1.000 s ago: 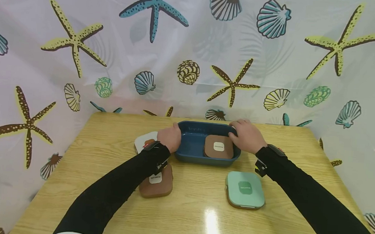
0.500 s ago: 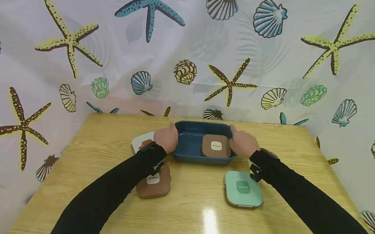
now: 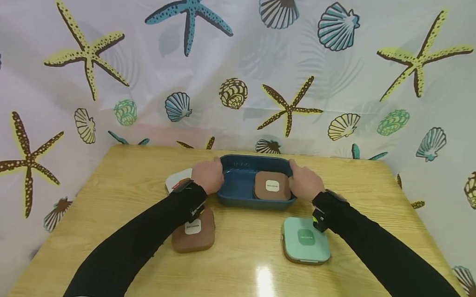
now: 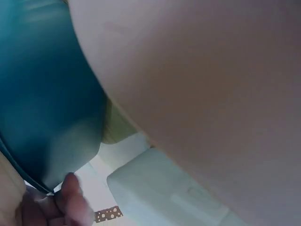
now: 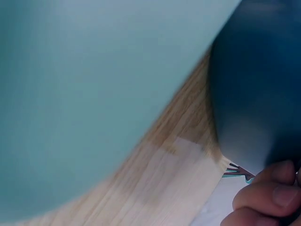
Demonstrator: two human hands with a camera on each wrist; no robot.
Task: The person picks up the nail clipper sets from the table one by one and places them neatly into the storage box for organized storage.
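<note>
A dark blue tray (image 3: pixel 254 205) with raised walls stands at the back of the table, one hand at each end. My left hand (image 3: pixel 208 176) grips its left end, and in the left wrist view the fingers (image 4: pixel 75 205) curl beneath the rim. At the right end my right hand (image 3: pixel 306 183) holds the rim; its curled fingers (image 5: pixel 265 197) show in the right wrist view. Inside the tray, on the right, lies a square brown case (image 3: pixel 271 194) with a pale label. The tray's left half shows bare blue floor.
Nearer me on the left lies another brown case (image 3: pixel 193 243), partly under my left sleeve. Behind it a white case (image 3: pixel 175 180) is half hidden by my left hand. A mint-green case (image 3: pixel 305 252) rests before the tray's right end. A patterned curtain (image 3: pixel 222 133) hangs behind.
My right hand has drawn in from spread fingers over the tray's back right corner to a grip on its right end. My left hand keeps its hold. The whole view has shifted slightly.
</note>
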